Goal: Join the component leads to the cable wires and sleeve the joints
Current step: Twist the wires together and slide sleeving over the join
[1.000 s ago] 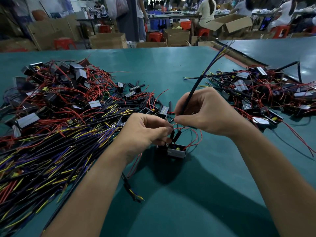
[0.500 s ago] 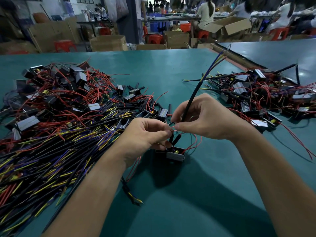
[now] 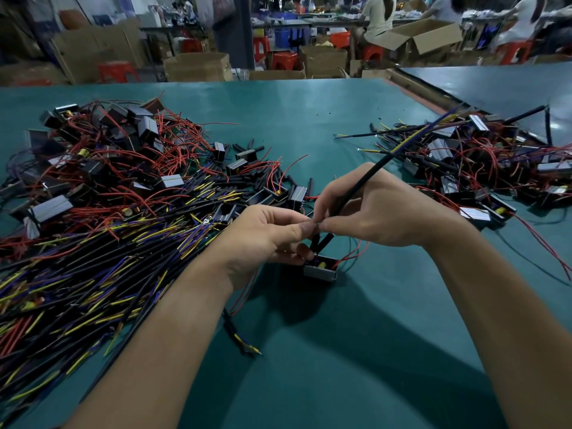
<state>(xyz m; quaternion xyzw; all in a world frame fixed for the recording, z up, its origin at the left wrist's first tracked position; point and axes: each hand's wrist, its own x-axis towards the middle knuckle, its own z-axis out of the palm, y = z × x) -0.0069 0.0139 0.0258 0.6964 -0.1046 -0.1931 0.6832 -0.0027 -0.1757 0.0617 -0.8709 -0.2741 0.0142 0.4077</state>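
Note:
A small black box component [image 3: 320, 269] with red leads rests on the green table [image 3: 325, 351] just below my hands. My left hand [image 3: 266, 239] and my right hand [image 3: 377, 212] meet fingertip to fingertip above it, pinching thin wire ends at the joint. Two short black sleeves [image 3: 322, 241] hang under the fingertips, above the component. A black cable [image 3: 399, 150] runs up and to the right from my right hand, ending in yellow and purple wires. The joint itself is hidden by the fingers.
A big heap of black cables [image 3: 93, 274] with yellow and purple ends lies at the left, with boxed components and red leads [image 3: 123, 156] behind it. Another pile of components [image 3: 479, 168] sits at the right. Loose sleeves [image 3: 291, 181] lie mid-table. People and cardboard boxes fill the background.
Both hands have stayed pinched together over the component. The cable's free end has swung lower and further to the right.

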